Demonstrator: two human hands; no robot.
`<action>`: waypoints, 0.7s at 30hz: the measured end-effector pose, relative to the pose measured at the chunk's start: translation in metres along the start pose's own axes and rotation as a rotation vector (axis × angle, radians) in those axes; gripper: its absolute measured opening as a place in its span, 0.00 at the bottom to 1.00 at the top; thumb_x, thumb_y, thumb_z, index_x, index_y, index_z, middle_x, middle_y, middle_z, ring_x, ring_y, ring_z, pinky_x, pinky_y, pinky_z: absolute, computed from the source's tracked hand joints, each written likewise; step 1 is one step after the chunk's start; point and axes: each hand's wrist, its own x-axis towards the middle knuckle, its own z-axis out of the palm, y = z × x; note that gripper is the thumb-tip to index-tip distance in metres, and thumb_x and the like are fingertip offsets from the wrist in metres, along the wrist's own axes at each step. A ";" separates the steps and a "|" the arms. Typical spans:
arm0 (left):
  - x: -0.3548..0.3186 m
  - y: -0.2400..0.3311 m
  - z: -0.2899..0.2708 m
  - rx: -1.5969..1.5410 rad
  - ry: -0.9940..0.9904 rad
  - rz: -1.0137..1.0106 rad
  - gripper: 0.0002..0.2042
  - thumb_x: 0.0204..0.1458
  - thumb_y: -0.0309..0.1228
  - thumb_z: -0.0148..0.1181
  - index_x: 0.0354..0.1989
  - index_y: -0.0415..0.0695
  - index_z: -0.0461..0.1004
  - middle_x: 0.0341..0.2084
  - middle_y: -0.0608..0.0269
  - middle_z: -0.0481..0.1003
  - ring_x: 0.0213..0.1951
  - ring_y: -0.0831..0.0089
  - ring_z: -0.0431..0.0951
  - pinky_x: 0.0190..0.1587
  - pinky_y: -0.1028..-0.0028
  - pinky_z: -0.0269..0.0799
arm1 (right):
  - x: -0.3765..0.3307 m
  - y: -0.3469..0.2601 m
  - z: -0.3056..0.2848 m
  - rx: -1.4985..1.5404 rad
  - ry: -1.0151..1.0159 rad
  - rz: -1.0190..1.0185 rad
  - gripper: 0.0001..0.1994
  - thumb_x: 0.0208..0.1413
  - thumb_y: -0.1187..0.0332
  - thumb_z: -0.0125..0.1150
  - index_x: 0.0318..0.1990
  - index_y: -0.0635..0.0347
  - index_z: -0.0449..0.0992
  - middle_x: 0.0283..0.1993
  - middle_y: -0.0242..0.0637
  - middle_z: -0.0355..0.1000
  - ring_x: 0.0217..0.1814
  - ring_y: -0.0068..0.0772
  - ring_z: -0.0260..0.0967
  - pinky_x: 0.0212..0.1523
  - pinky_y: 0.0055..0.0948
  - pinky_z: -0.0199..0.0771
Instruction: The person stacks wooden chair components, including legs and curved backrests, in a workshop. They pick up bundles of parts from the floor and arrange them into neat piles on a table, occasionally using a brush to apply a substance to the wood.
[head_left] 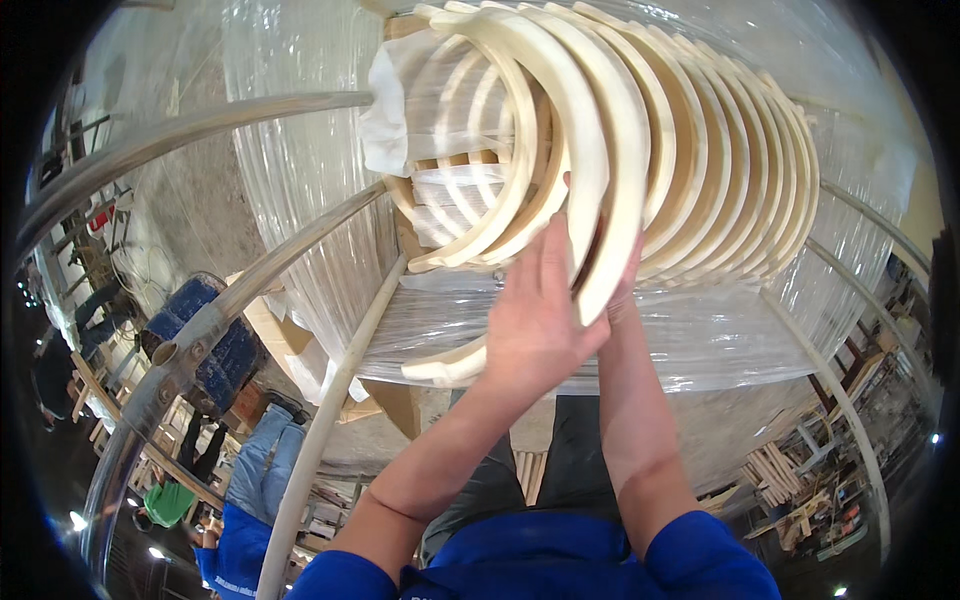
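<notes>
My left hand [538,315] is closed around the near end of a pale, C-shaped wooden piece [625,150], its fingers reaching between that piece and the one beside it. My right hand [622,285] grips the outer side of the same curved piece, its fingers partly hidden behind the wood. A second curved wooden piece [575,110] lies close along the left side, and its tapered lower end sticks out left of my left wrist. Further right stands a row of several similar curved wooden pieces [740,150], nested upright in a plastic-lined rack.
Metal rails [270,265] cross the left side, and a pale post [335,420] rises near me. Clear plastic wrap [680,335] lines the rack. A blue barrel [200,335] and cardboard [285,345] are at left. A person in blue [240,545] is at lower left; wooden strips [775,475] lie at right.
</notes>
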 end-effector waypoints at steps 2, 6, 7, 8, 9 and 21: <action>0.009 -0.001 -0.004 0.045 0.094 0.014 0.39 0.35 0.33 0.64 0.57 0.37 0.49 0.44 0.43 0.65 0.49 0.54 0.67 0.48 0.64 0.66 | -0.005 0.000 0.008 -0.107 0.131 0.091 0.30 0.55 0.47 0.40 0.56 0.63 0.60 0.50 0.44 0.66 0.50 0.37 0.66 0.51 0.35 0.68; 0.019 -0.016 -0.020 -0.465 0.181 -0.148 0.29 0.40 0.29 0.61 0.52 0.38 0.56 0.40 0.51 0.69 0.41 0.63 0.73 0.43 0.70 0.69 | 0.000 0.013 0.024 -0.389 0.098 0.196 0.26 0.54 0.55 0.49 0.53 0.67 0.61 0.46 0.41 0.68 0.45 0.32 0.67 0.46 0.29 0.67; 0.019 -0.010 -0.029 -0.576 0.222 -0.173 0.25 0.40 0.28 0.61 0.48 0.36 0.62 0.43 0.52 0.68 0.40 0.68 0.73 0.41 0.73 0.69 | -0.001 0.013 0.033 -0.437 0.005 0.172 0.25 0.54 0.54 0.50 0.52 0.66 0.62 0.45 0.40 0.68 0.45 0.33 0.66 0.47 0.29 0.66; 0.017 -0.018 -0.037 -0.574 0.164 -0.231 0.22 0.41 0.28 0.61 0.47 0.36 0.64 0.42 0.53 0.69 0.39 0.70 0.73 0.40 0.74 0.70 | -0.003 0.012 0.042 -0.485 -0.089 0.146 0.25 0.54 0.54 0.50 0.50 0.66 0.63 0.44 0.39 0.68 0.46 0.33 0.66 0.47 0.29 0.65; 0.013 -0.031 -0.049 -0.577 0.115 -0.288 0.20 0.41 0.28 0.60 0.45 0.36 0.66 0.41 0.54 0.70 0.38 0.72 0.73 0.39 0.75 0.70 | -0.004 0.012 0.049 -0.541 -0.189 0.121 0.24 0.54 0.54 0.51 0.49 0.66 0.65 0.44 0.39 0.67 0.46 0.33 0.65 0.47 0.29 0.64; 0.010 -0.055 -0.100 -0.716 0.241 -0.254 0.19 0.43 0.28 0.57 0.44 0.35 0.68 0.36 0.62 0.70 0.39 0.75 0.70 0.43 0.77 0.64 | 0.125 0.032 0.022 -1.724 0.460 -0.144 0.28 0.41 0.58 0.62 0.49 0.64 0.64 0.48 0.48 0.66 0.51 0.48 0.63 0.51 0.38 0.63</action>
